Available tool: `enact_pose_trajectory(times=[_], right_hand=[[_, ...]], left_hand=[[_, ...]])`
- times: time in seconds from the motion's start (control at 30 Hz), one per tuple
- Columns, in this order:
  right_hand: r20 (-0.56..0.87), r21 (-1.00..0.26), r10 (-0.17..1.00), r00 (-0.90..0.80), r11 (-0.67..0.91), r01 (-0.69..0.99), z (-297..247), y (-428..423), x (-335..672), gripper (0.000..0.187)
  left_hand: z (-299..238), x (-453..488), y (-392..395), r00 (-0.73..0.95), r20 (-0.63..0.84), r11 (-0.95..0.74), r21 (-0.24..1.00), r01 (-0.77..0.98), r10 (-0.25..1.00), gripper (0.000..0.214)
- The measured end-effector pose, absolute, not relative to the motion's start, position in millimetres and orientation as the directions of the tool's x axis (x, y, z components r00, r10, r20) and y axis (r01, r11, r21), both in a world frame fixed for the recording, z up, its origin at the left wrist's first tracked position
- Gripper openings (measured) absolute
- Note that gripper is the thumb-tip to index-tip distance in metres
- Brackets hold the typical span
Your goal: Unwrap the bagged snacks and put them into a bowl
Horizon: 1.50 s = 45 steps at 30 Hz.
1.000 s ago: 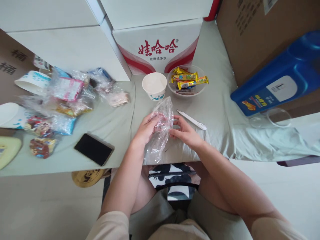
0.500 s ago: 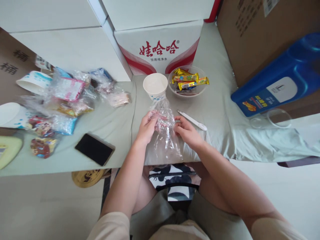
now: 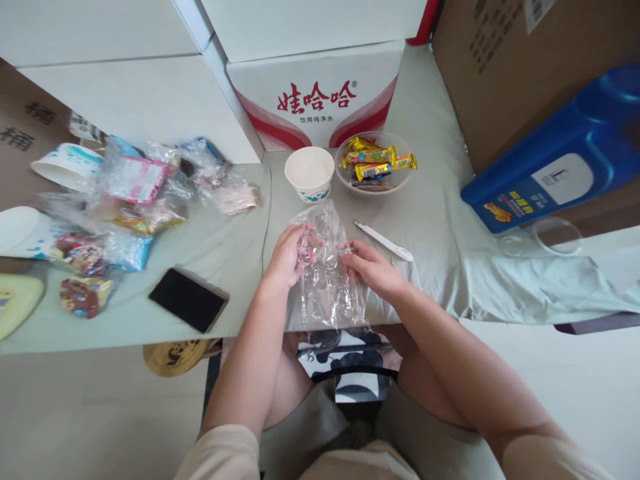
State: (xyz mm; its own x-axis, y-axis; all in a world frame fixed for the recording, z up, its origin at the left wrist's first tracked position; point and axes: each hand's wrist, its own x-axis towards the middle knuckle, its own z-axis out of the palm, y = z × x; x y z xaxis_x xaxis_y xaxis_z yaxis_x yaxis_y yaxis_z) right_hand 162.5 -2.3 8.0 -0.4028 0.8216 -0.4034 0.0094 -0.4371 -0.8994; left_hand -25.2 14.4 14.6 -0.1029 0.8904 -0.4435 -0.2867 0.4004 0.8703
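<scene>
A clear, crinkled plastic bag [image 3: 327,283] lies flattened between my hands near the table's front edge, its lower end hanging a little over. My left hand [image 3: 289,257] is closed on the bag's left side, some fingers showing pinkish through the film. At the opposite side, my right hand [image 3: 371,268] pinches the film with thumb and fingers. Just beyond the bag stands a white paper cup [image 3: 316,193] with a blue pattern. Right of it, a clear plastic bowl [image 3: 373,189] holds yellow-wrapped snack sticks [image 3: 370,157]. A white utility knife [image 3: 384,241] rests beside my right hand.
Left lie a black phone [image 3: 189,299], a pile of wrapped snacks [image 3: 143,180] and tipped paper cups [image 3: 67,165]. White cartons [image 3: 320,100] line the back. A big blue bottle [image 3: 555,160] leans at right, with clear plastic lids [image 3: 557,237] below it.
The bag has spread flatter and slid toward me, away from the paper cup. Both hands keep hold of it, and the left fingers have shifted along its side.
</scene>
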Motion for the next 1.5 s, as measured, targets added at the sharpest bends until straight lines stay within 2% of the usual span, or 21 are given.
enact_pose_trajectory(times=[0.13, 0.4, 0.67, 1.2, 1.5], right_hand=[[-0.371, -0.923, 0.819, -0.437, -0.377, 0.075, 5.2, -2.3, 163.8, 0.027], [-0.335, -0.933, 0.861, -0.383, -0.361, 0.004, 5.0, -0.7, 164.3, 0.031], [-0.287, -0.948, 0.875, -0.39, -0.319, -0.018, 4.1, 0.4, 166.0, 0.03], [-0.27, -0.96, 0.879, -0.392, -0.279, 0.035, 3.2, 0.3, 167.8, 0.026], [-0.26, -0.966, 0.863, -0.433, -0.229, 0.124, 4.5, 0.0, 168.3, 0.025]], left_hand=[[10.2, -25.3, 14.1, -0.002, -0.409, 0.389, 0.869, -0.306, 0.912, 0.038], [3.0, -28.3, 12.4, 0.145, -0.415, 0.439, 0.859, -0.261, 0.898, 0.049], [3.3, -28.7, 10.4, 0.21, -0.377, 0.423, 0.866, -0.266, 0.902, 0.054], [2.5, -25.8, 9.3, 0.168, -0.393, 0.419, 0.892, -0.171, 0.904, 0.037], [-6.4, -24.2, 8.8, 0.151, -0.391, 0.408, 0.907, -0.104, 0.908, 0.039]])
